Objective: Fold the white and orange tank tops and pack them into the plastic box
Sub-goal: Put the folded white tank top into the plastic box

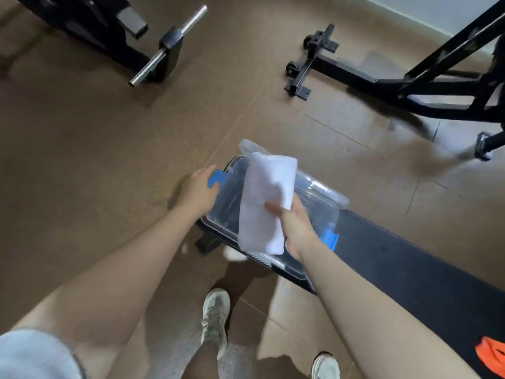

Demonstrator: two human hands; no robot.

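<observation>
The right hand (296, 228) has its grip pinched on the folded white top (266, 198), poised over the open box (314, 198) on the tabletop (410, 266), while the left hand (198, 191) grips its end, likely steadying it; the orange top (492, 356) waits well apart.

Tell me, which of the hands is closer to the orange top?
Right. The right hand holds the white top over the box, nearer the orange top; the left hand is beyond the box.
</observation>
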